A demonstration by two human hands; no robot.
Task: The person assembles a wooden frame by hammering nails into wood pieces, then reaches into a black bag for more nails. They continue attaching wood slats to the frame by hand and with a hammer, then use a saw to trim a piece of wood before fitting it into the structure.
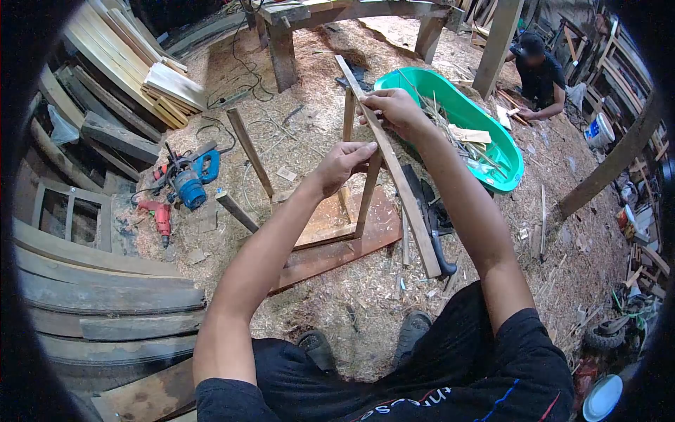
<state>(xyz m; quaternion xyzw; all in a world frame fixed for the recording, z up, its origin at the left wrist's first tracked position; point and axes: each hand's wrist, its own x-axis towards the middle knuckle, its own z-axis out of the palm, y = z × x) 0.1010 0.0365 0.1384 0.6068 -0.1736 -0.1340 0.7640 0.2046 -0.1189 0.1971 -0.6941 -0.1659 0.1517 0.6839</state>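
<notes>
Right now I hold a long, narrow strip of pale brown wood (415,221) slantwise, my right hand (396,111) pinching it between thumb and fingers towards its far end. The strip's near end reaches back under my right forearm. My left hand (343,167) is closed, curled at the top of a slim, square wooden leg (368,200), thumb just beside the strip; whether it grips the leg, the strip or both, I cannot tell.

Below my hands, that leg rises from a flat, light-brown wooden panel (323,231), with a glossy reddish-brown board (330,259) under it. Well to the left of my left hand, a blue power tool (190,188) and a red drill (162,219) lie on the shavings-strewn floor (302,302). Just beyond my right hand sits a bright green plastic tub (460,98) holding wood offcuts; farther right, a person in black (541,77) crouches low, one hand near the floor.
</notes>
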